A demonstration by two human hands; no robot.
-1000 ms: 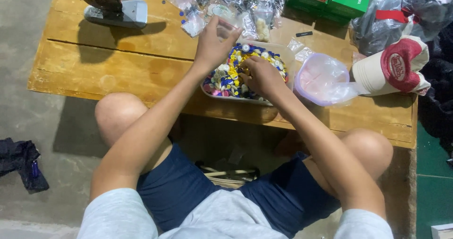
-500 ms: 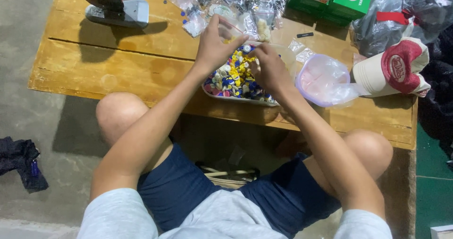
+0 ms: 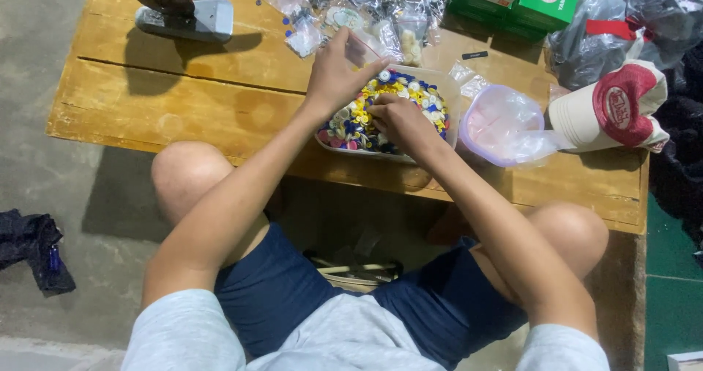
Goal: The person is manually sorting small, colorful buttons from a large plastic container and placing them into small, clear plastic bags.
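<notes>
Head view: the left hand point(image 3: 338, 74) is pinching a small clear bag point(image 3: 364, 49) above the tray point(image 3: 448, 85); the right hand's point(image 3: 399, 120) curled fingers are picking among caps point(image 3: 410, 96). Holding the bag mouth open and low is helping.

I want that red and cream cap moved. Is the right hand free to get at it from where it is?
Probably yes. The right hand rests in the tray of coloured caps; the cap lies uncovered on the table, with only a plastic-lined bowl between them, low enough to pass over.
</notes>
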